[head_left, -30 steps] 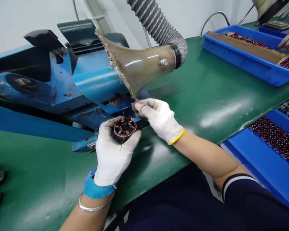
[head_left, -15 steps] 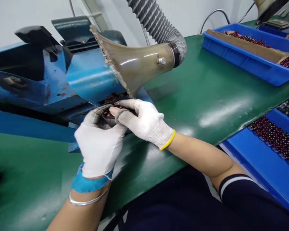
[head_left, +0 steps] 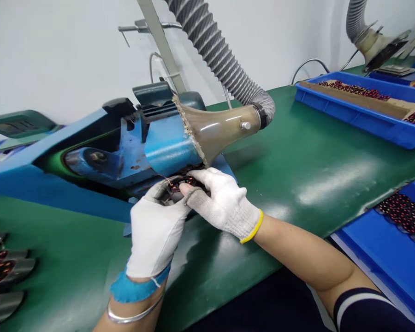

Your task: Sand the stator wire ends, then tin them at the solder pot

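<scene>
Both my hands wear white gloves and meet at the front of the blue machine [head_left: 169, 145], under its cloudy plastic hood [head_left: 214, 129]. My left hand [head_left: 157, 226] is closed around a small round motor stator [head_left: 180, 183] with dark and orange-copper windings. From the other side my right hand [head_left: 224, 198] grips the same stator, its bare thumb tip resting on the rim. A thin wire sticks up from the part on the left. Fingers cover much of the stator, and I cannot tell whether it touches the machine.
A ribbed grey hose [head_left: 224, 60] runs up from the hood. Metal-cased stators [head_left: 12, 272] stand at the left edge of the green table [head_left: 297, 152]. Blue trays with many small wound parts lie at the back right [head_left: 352, 108] and lower right [head_left: 373, 249].
The view has shifted up and left, so the machine and hands appear lower and further right, and more stators show at left. Both hands keep their grip on the stator.
</scene>
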A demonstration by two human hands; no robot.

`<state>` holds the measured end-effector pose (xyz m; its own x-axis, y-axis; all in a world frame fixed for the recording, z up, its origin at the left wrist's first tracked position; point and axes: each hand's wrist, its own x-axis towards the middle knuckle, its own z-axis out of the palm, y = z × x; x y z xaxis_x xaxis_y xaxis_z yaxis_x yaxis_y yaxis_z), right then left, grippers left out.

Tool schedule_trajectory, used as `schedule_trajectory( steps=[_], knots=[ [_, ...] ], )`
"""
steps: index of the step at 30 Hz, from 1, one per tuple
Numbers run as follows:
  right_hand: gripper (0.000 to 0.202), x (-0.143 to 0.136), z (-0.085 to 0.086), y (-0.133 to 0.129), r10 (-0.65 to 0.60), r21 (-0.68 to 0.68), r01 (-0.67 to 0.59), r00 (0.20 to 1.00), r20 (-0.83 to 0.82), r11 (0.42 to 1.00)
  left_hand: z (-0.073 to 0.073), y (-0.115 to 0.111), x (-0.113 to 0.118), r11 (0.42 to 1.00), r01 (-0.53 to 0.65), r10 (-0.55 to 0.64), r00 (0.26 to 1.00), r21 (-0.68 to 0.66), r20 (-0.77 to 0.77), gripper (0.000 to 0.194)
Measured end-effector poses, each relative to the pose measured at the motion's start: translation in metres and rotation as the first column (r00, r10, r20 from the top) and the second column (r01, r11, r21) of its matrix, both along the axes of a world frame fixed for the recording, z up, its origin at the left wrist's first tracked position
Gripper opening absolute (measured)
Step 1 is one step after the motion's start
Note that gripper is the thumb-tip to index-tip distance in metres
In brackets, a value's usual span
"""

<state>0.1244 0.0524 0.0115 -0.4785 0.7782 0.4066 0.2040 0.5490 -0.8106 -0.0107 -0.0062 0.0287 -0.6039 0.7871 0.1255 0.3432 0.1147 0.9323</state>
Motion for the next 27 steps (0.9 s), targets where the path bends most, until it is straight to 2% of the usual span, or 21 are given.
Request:
schedule_trajectory(
  steps=[3, 12, 16, 21, 27],
  knots=[
    [0.041, -0.002, 0.0, 0.0, 0.005, -0.058, -0.007, 0.999, -0.037, 0.998, 0.002, 0.001, 0.0, 0.999, -0.029, 0.029, 1.0, -0.028, 0.001, 0.053],
    [0.032, 0.001, 0.009, 0.004, 0.058, -0.178, -0.078, 0.992, -0.116, 0.981, 0.021, 0.004, 0.0, 0.994, 0.009, -0.016, 0.998, -0.109, -0.067, 0.051],
    [0.031, 0.001, 0.009, 0.004, 0.079, -0.251, -0.115, 0.985, -0.152, 0.961, 0.02, 0.005, -0.001, 0.992, 0.052, -0.064, 0.992, -0.111, -0.106, 0.045],
    [0.036, 0.001, 0.006, 0.003, 0.044, -0.29, -0.096, 0.982, -0.182, 0.952, 0.014, 0.005, 0.005, 0.999, 0.006, -0.01, 0.995, -0.041, -0.104, 0.042],
    [0.038, 0.0, 0.001, 0.008, 0.08, -0.305, -0.149, 0.971, -0.226, 0.941, 0.008, 0.008, 0.006, 1.0, -0.007, 0.006, 0.984, -0.004, -0.179, 0.038]
  ],
)
